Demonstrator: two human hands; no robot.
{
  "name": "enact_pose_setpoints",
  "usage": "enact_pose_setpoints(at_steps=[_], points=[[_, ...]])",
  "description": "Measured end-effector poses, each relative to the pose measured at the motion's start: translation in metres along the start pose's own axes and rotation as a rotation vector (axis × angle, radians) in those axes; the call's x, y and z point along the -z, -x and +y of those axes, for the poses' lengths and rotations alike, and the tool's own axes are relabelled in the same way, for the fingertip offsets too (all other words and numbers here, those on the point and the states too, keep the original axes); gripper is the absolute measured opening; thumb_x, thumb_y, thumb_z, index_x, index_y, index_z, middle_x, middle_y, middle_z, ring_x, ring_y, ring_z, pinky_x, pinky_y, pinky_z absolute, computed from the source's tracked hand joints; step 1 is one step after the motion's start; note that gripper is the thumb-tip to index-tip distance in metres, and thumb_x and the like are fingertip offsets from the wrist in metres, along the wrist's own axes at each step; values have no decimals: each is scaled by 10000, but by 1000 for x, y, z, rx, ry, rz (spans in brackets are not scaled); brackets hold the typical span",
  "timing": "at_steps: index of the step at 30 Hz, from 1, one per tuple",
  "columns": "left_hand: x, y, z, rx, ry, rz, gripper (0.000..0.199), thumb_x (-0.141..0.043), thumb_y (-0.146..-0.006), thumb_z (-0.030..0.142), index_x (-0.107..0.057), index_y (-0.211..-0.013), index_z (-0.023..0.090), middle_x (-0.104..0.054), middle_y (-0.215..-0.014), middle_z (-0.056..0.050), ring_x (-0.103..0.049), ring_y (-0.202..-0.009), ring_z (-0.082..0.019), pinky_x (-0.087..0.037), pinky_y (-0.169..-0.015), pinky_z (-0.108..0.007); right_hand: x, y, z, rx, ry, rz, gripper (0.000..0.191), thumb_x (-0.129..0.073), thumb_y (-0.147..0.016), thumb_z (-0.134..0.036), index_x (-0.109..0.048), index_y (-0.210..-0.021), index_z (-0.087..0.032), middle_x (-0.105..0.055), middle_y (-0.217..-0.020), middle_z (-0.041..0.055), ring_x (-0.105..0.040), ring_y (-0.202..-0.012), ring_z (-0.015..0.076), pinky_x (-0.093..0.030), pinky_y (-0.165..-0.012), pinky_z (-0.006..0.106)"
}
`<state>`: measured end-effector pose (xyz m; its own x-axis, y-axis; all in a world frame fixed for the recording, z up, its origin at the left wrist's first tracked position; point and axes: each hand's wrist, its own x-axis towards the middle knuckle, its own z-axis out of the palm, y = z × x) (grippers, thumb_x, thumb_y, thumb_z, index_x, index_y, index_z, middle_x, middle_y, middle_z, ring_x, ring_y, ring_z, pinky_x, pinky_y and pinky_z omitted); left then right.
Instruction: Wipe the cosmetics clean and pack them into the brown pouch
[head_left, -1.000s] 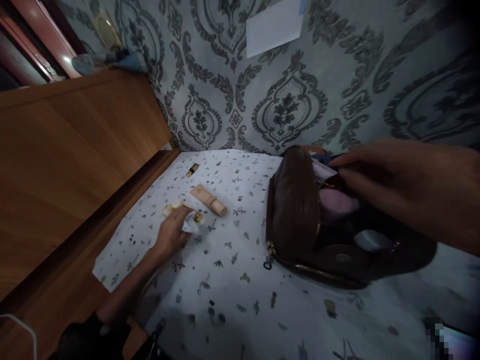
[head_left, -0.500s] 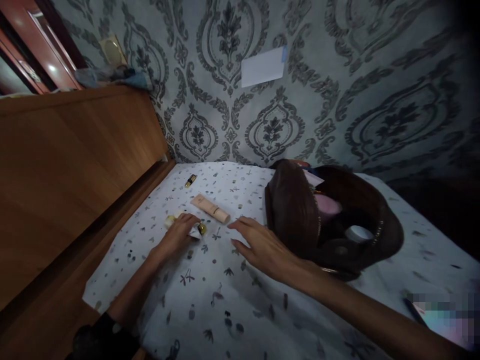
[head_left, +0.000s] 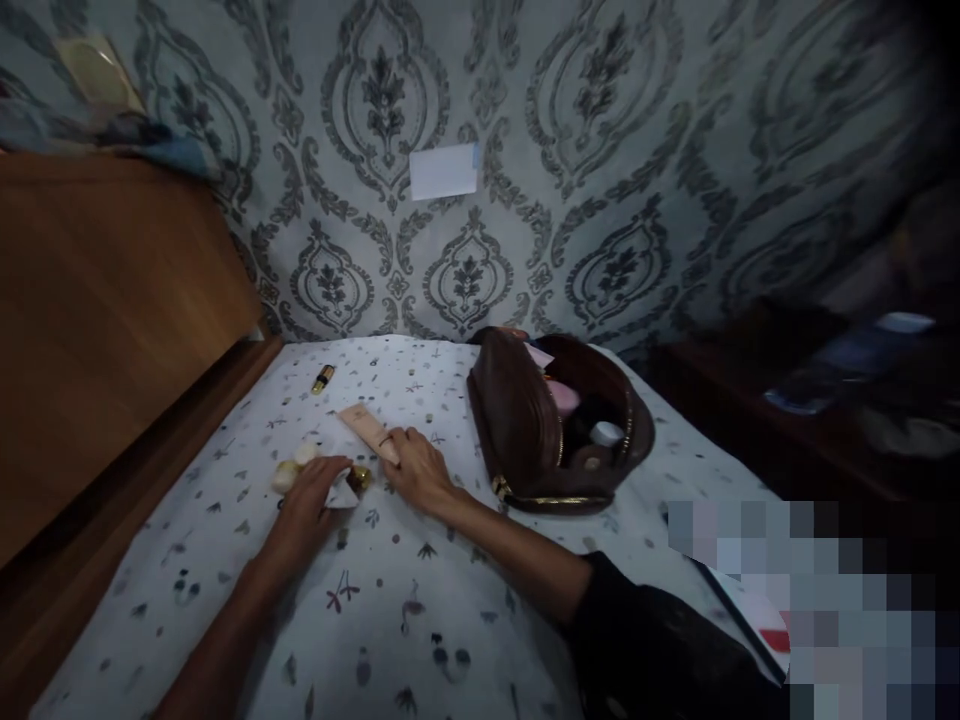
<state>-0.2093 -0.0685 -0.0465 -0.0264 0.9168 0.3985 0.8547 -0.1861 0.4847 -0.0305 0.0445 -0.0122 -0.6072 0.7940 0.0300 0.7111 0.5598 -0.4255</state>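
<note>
My right hand [head_left: 421,472] has its fingers closed round the capped end of a beige tube [head_left: 365,428], which lies slantwise on the patterned sheet [head_left: 397,560]. To its left, my left hand [head_left: 309,492] is over several small items: pale yellowish pieces [head_left: 286,477] beside it, a white folded piece [head_left: 343,492] and a gold-coloured item [head_left: 361,477] at its fingertips. Its fingers are bent together round these, partly hidden. A small gold and black tube [head_left: 323,378] lies farther back. The open brown bag [head_left: 517,420] stands right of my right hand, with pink and white items inside.
A wooden panel [head_left: 112,330] borders the sheet on the left. Behind is a patterned wall with a white card [head_left: 443,172]. At the right are a clear bottle [head_left: 817,375] on a dark surface and a partly pixelated flat object [head_left: 739,610].
My right hand has moved from open beside the beige tube to gripping its end. The view has turned right, bringing the bottle into sight. My left hand stays at the small items.
</note>
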Motion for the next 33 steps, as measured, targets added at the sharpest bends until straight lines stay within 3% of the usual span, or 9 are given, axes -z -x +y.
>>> enact_pose_setpoints(at_steps=[3,7,10,14,17,21,24,28,33], points=[[2,0,4,50,9,29,536,-458,-745,78,-578,-1259,176,-634,-1292,-111,-545,-1249,-272,-393,-1105,-493,-10,6,4,-18,-82,75,325,-517,-911,-312,-548,-1204,-175,-629,-1154,105,-589,-1044,242,-442,-835,336],[28,-14,8,172,28,173,566,-453,-700,106,-569,-1250,176,-644,-1270,-81,-572,-1214,-267,-436,-1062,-425,-24,10,10,5,-197,199,307,-529,-893,-281,-569,-1174,-164,-649,-1085,103,-592,-992,240,-439,-862,338],[55,-45,-3,251,-13,296,506,-421,-720,150,-584,-1199,159,-662,-1209,-65,-595,-1156,-248,-457,-1012,-362,-30,11,15,44,-280,244,305,-525,-881,-241,-578,-1162,-136,-634,-1075,120,-576,-1010,252,-446,-900,353],[72,-106,-40,442,-186,208,378,-399,-819,225,-601,-1117,108,-685,-1044,-69,-631,-955,-195,-495,-821,-267,-34,10,21,31,-398,288,307,-520,-857,-201,-578,-1151,-135,-607,-1094,132,-567,-1017,258,-462,-917,378],[67,-145,-70,558,-288,101,306,-417,-876,277,-626,-1013,101,-692,-905,-67,-631,-856,-191,-471,-717,-249,-35,9,23,35,-445,308,284,-524,-834,-179,-589,-1110,-162,-599,-1071,115,-563,-1014,261,-466,-920,391],[49,-175,-92,669,-436,-29,357,-508,-889,432,-622,-1055,137,-704,-1047,-121,-639,-974,-249,-455,-760,-282,-32,9,22,50,-483,290,272,-523,-836,-175,-593,-1099,-166,-589,-1075,116,-547,-1039,268,-460,-936,393],[35,-184,-93,706,-520,-126,442,-555,-859,501,-602,-1123,149,-681,-1173,-174,-624,-1084,-305,-462,-808,-324,-30,9,21,41,-493,274,287,-536,-828,-157,-595,-1109,-161,-587,-1093,118,-538,-1053,266,-449,-950,389],[22,-187,-85,685,-604,-228,412,-530,-871,433,-596,-1145,133,-643,-1243,-233,-610,-1136,-371,-480,-820,-392,-30,12,19,27,-501,267,307,-548,-827,-142,-590,-1130,-168,-584,-1113,107,-529,-1067,243,-443,-953,366],[21,-189,-83,629,-685,-288,337,-476,-849,301,-608,-1072,86,-663,-1147,-287,-644,-1050,-417,-499,-726,-417,-35,13,20,65,-489,303,300,-556,-820,-133,-575,-1118,-164,-573,-1126,99,-500,-1077,236,-431,-965,377]])
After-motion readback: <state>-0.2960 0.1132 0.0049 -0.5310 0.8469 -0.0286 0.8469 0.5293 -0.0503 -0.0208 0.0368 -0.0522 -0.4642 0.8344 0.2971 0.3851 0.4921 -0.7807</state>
